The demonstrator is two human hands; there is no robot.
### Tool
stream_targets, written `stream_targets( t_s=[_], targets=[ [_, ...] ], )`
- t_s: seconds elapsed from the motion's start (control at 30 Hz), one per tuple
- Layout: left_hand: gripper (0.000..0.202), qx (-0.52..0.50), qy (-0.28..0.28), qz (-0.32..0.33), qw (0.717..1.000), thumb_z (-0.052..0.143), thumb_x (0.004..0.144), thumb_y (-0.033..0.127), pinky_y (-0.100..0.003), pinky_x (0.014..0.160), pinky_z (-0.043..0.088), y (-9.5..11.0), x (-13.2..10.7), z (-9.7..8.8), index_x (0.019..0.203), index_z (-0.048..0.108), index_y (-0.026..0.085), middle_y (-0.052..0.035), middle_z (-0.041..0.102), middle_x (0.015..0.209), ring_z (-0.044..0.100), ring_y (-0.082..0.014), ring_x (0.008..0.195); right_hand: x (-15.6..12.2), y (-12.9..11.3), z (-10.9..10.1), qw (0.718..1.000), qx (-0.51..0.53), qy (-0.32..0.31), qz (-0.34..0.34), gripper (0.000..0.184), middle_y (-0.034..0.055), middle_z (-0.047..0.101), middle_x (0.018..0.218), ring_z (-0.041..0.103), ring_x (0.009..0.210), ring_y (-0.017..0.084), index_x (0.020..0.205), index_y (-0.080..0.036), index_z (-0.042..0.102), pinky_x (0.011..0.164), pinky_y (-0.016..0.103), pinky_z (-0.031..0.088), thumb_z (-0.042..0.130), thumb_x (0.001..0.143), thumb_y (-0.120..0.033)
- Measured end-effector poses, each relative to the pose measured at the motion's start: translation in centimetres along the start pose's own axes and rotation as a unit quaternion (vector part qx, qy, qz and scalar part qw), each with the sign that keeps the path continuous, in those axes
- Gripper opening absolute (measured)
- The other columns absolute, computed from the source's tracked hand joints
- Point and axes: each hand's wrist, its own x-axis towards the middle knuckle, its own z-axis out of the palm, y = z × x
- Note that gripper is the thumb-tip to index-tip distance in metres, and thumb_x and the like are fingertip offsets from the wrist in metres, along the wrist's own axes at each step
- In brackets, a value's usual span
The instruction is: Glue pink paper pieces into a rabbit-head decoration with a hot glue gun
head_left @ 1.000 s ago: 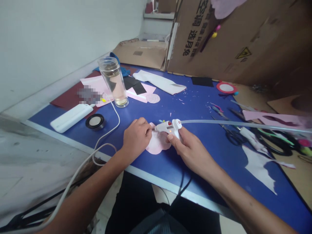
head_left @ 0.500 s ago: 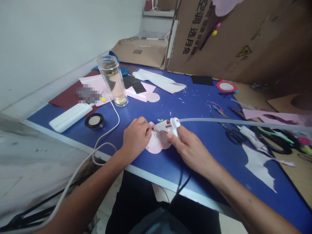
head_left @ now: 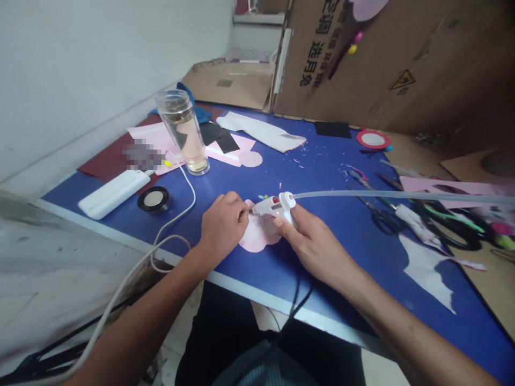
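Observation:
My right hand (head_left: 311, 238) is wrapped round a white glue gun (head_left: 284, 206) with a small orange light on it. A long clear glue stick (head_left: 341, 194) sticks out of its back end to the right. The nozzle points left, at the fingertips of my left hand (head_left: 224, 221). These fingers are pinched together at the left edge of a pink scalloped cutout (head_left: 259, 236), which lies on the blue table (head_left: 241, 289). Whatever they pinch is too small and hidden to make out. The gun partly covers the cutout.
A glass bottle (head_left: 189, 136) with pale liquid stands at the back left, near a white power bank (head_left: 113, 194), black tape roll (head_left: 154, 200) and white cable (head_left: 193, 187). Scissors (head_left: 386, 221) and felt scraps (head_left: 428, 273) lie right. Cardboard (head_left: 362, 69) stands behind.
The whole view has shifted very slightly. Both hands, the glue gun and the pink cutout keep the same positions relative to each other.

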Motion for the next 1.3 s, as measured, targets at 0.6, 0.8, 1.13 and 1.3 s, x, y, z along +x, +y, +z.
stream_targets(
  t_s=[0.6, 0.8, 1.13, 1.3],
  targets=[
    [0.021, -0.002, 0.005, -0.003, 1.0, 0.064, 0.101, 0.015, -0.037, 0.081, 0.052, -0.02, -0.04, 0.01, 0.086, 0.074, 0.025, -0.004, 0.076, 0.108, 0.069, -0.0242, 0.107, -0.14, 0.13, -0.04, 1.0, 0.006, 0.004, -0.006, 0.025, 0.0055, 0.077, 0.096, 0.066, 0.086, 0.03, 0.099, -0.031, 0.068, 0.076, 0.041, 0.046, 0.061, 0.108, -0.054],
    [0.021, 0.0, 0.009, 0.007, 1.0, 0.063, 0.103, 0.017, -0.037, 0.082, 0.052, -0.08, -0.08, 0.09, 0.087, 0.074, 0.024, -0.0042, 0.076, 0.107, 0.068, -0.0241, 0.105, -0.16, 0.14, -0.1, 1.0, -0.014, -0.002, 0.001, 0.026, 0.0053, 0.078, 0.096, 0.067, 0.084, 0.03, 0.104, -0.03, 0.067, 0.077, 0.042, 0.047, 0.058, 0.11, -0.054],
    [0.022, -0.005, 0.021, 0.011, 1.0, 0.064, 0.103, 0.018, -0.037, 0.079, 0.051, -0.25, -0.07, 0.37, 0.085, 0.075, 0.025, -0.0041, 0.075, 0.104, 0.068, -0.0241, 0.103, -0.19, -0.21, -0.2, 0.999, -0.038, -0.02, 0.003, 0.03, 0.0081, 0.08, 0.106, 0.072, 0.096, 0.032, 0.111, -0.027, 0.066, 0.086, 0.046, 0.052, 0.052, 0.111, -0.054],
    [0.02, -0.003, 0.022, 0.014, 1.0, 0.065, 0.102, 0.017, -0.037, 0.08, 0.052, -0.33, -0.06, 0.45, 0.086, 0.075, 0.024, -0.0037, 0.076, 0.105, 0.069, -0.0245, 0.104, -0.16, -0.11, -0.15, 0.999, -0.049, -0.01, -0.004, 0.028, 0.0068, 0.079, 0.098, 0.07, 0.088, 0.03, 0.104, -0.028, 0.064, 0.077, 0.041, 0.05, 0.054, 0.111, -0.052]
  ],
)
